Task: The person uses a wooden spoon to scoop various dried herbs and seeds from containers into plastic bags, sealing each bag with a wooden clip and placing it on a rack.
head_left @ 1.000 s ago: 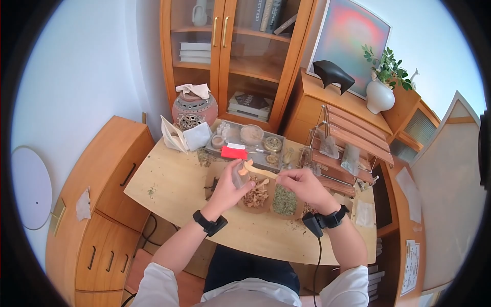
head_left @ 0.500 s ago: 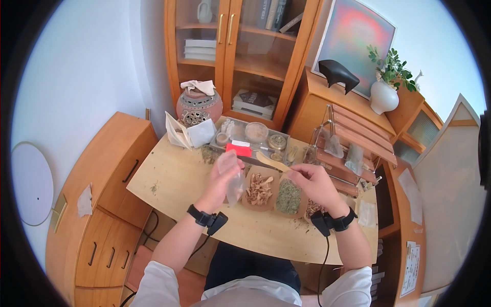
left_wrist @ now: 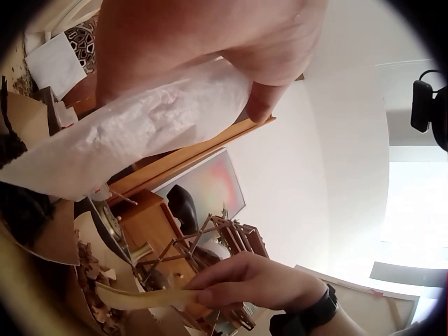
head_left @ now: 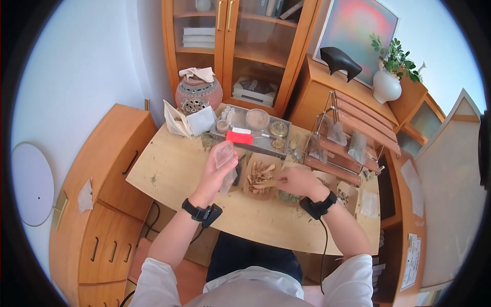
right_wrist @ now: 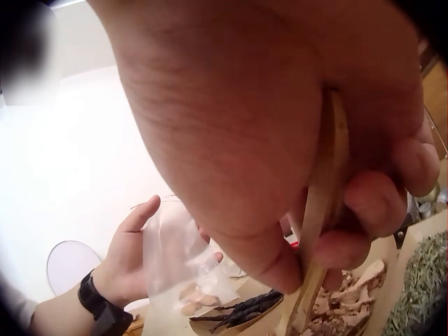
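My left hand [head_left: 210, 179] holds a clear plastic bag [left_wrist: 147, 129] over the table's middle, its mouth upward. In the right wrist view a few pale slices [right_wrist: 198, 297] show low in the bag. My right hand [head_left: 303, 182] grips a light wooden scoop [right_wrist: 325, 185] by its handle. The scoop's far end is down among dried brown slices [head_left: 262, 171] in a paper tray. Right beside that tray, partly under my right hand, lies a tray of green dried herb [right_wrist: 425, 283]. Black dried strips [right_wrist: 245, 309] fill a tray between the bag and the brown slices.
Behind the trays, a grey tray [head_left: 245, 144] carries small jars, a red packet [head_left: 239, 137] and tins. A clay pot [head_left: 198, 94] and an open booklet [head_left: 176, 120] stand at the back left. A slatted wooden rack [head_left: 353, 138] with small bags is at the right.
The scoop has moved from beside the bag rightward, then down into the brown slices with my right hand. My left hand has drawn left with the bag, now more upright.
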### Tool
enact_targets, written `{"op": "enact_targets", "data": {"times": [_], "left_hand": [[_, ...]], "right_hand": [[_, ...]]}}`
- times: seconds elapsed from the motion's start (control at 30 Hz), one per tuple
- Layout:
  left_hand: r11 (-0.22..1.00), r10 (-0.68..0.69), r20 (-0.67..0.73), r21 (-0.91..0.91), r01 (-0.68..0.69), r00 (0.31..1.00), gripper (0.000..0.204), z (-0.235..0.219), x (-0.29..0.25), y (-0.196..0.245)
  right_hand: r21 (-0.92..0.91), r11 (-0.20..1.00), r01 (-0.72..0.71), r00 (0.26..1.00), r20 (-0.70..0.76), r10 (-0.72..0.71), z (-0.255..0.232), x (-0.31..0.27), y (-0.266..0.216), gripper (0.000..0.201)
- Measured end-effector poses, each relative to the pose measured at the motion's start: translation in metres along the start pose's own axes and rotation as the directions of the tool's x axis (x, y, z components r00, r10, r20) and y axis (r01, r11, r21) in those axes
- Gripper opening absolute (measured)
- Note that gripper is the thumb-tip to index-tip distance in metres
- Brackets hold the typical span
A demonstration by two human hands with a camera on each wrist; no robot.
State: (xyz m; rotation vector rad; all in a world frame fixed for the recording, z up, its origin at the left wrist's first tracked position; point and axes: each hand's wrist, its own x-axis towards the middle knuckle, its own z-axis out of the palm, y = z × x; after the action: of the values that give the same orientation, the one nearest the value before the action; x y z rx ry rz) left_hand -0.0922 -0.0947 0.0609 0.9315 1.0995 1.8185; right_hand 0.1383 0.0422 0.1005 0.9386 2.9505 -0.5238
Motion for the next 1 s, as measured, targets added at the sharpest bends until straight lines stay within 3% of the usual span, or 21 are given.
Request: {"op": "enact_targets", "data": {"times": [0.07,0.27,0.37,0.47,0.67,0.77,0.83,0.9,1.0], "left_hand": [[1.000,0.012,0.007,0.010,-0.012,1.000,0.049,0.000,-0.003,0.004],[1.000,0.009,-0.003,-0.022,-0.009,1.000,0.050,0.000,-0.004,0.006],[0.999,-0.010,0.002,-0.036,0.010,1.000,0.050,0.004,-0.004,0.003],[1.000,-0.019,-0.002,-0.006,0.019,1.000,0.051,0.007,-0.006,0.004],[1.000,-0.003,0.005,-0.002,0.003,1.000,0.053,0.005,-0.005,0.000],[0.998,-0.008,0.004,0.060,0.008,1.000,0.055,0.006,-0.003,0.001],[0.996,0.003,0.011,0.088,-0.004,1.000,0.057,0.005,-0.001,-0.003],[0.992,0.028,0.017,0.124,-0.030,0.999,0.059,0.005,0.001,-0.009],[0.973,0.090,0.043,0.211,-0.097,0.995,0.062,0.010,0.004,-0.018]], "right_hand": [[-0.082,0.990,0.117,0.992,-0.038,-0.120,-0.005,-0.005,-0.001,0.023],[-0.359,0.922,0.146,0.980,-0.075,-0.185,0.002,-0.028,-0.017,0.015],[-0.358,0.905,0.230,0.929,-0.195,-0.313,0.018,-0.024,-0.018,0.011],[-0.424,0.889,0.173,0.966,-0.102,-0.236,0.035,-0.018,-0.012,0.012],[-0.362,0.914,0.181,0.944,-0.196,-0.265,0.025,-0.017,-0.012,0.012],[-0.119,0.974,0.194,0.922,-0.318,-0.222,0.008,-0.022,-0.002,0.018],[0.174,0.976,0.133,0.947,-0.313,-0.073,-0.002,-0.024,0.007,0.020],[0.503,0.857,0.110,0.948,-0.311,0.061,-0.008,-0.023,0.013,0.022],[0.717,0.694,0.065,0.965,-0.221,0.139,-0.031,-0.025,0.002,0.028]]}}
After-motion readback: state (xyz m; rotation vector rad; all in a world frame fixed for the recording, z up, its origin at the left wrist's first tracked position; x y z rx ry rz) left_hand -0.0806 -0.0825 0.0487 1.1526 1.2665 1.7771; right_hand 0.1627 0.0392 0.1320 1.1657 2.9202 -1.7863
